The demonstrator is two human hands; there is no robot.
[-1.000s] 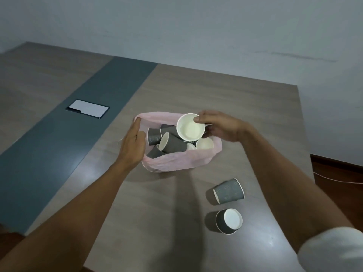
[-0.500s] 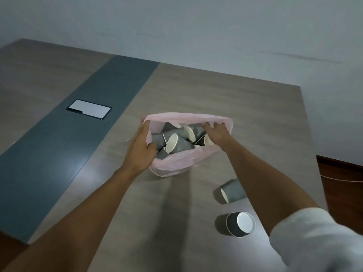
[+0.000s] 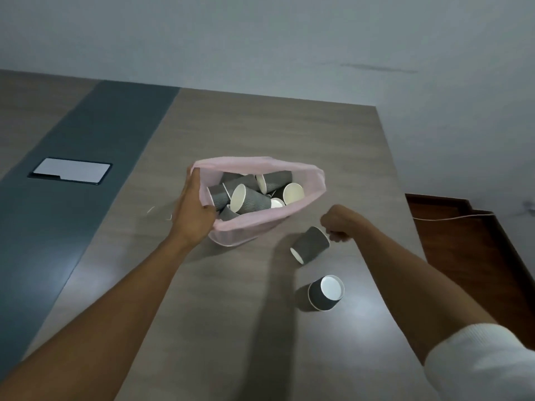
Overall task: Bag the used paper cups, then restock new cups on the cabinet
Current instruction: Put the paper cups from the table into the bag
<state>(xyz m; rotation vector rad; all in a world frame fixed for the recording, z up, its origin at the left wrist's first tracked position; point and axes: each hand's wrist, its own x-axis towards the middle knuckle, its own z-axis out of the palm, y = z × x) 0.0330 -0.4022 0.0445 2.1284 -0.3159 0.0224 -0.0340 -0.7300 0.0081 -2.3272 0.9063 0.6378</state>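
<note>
Both forearms run out of frame at the bottom edge; a white sleeve point(image 3: 477, 363) shows on the right arm. Right hand point(image 3: 337, 222) is seen from the back, fingers curled at the base of a tipped cup point(image 3: 310, 244); grip vs. mere contact, cannot tell. That cup is dark grey, ribbed, tilted, long axis diagonal, white mouth pointing down-left toward the camera. Second cup point(image 3: 325, 292) stands on the counter point(image 3: 260, 128) nearer the camera, mouth up, white inside. Pink bag point(image 3: 314, 183) sits mid-counter, mouth open, holding a jumble of the same grey cups lying at mixed angles; exact count unclear. Left hand point(image 3: 192, 209) grips the bag's left rim, thumb inside. Grey inlaid plate point(image 3: 71, 170) sits far left.
</note>
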